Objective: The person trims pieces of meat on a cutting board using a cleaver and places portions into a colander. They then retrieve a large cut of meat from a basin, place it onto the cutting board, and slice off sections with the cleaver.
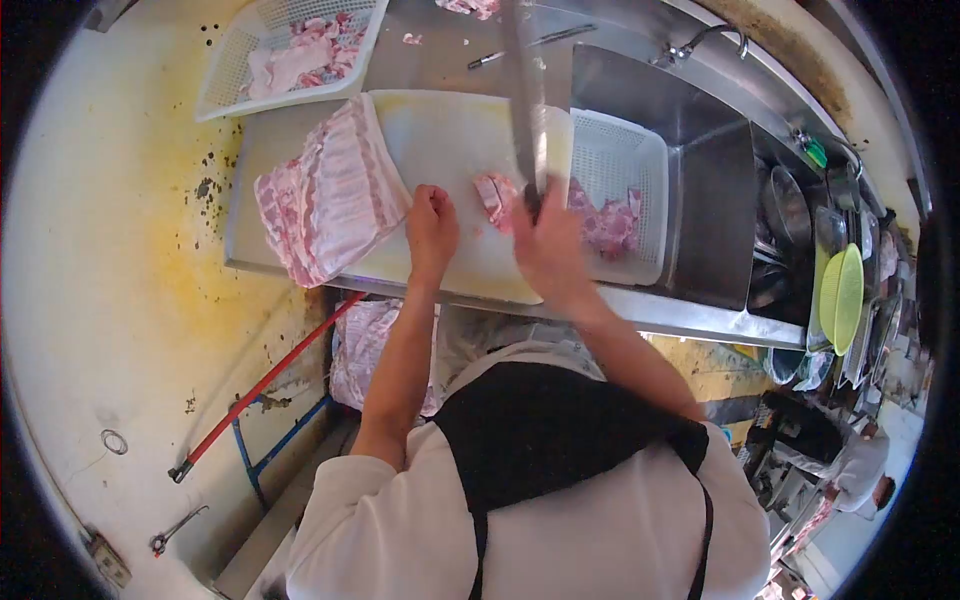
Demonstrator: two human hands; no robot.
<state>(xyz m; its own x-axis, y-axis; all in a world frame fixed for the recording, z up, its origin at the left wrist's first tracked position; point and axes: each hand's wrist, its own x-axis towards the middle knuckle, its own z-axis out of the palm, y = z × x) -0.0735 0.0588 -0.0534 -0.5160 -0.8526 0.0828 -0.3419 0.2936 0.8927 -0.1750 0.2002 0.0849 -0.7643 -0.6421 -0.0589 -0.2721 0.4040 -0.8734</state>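
My right hand [550, 245], slightly blurred, grips the dark handle of a large knife [522, 100]. Its long blade points up and away over the right part of the white cutting board [440, 130]. Beside that hand lies a small cut piece of meat [494, 197] on the board. My left hand [432, 225] is closed in a fist over the board, with nothing seen in it. Close to its left, at the board's left side, is a large slab of pork ribs [345, 190]. The fist is at the slab's right edge; whether they touch I cannot tell.
A white basket [640, 150] with meat pieces stands right of the board, at the sink [710, 170]. Another white basket [225, 80] holds meat at back left. A sharpening-steel-like rod [530, 47] lies behind. More meat [375, 350] is below the counter. A person [862, 470] is at far right.
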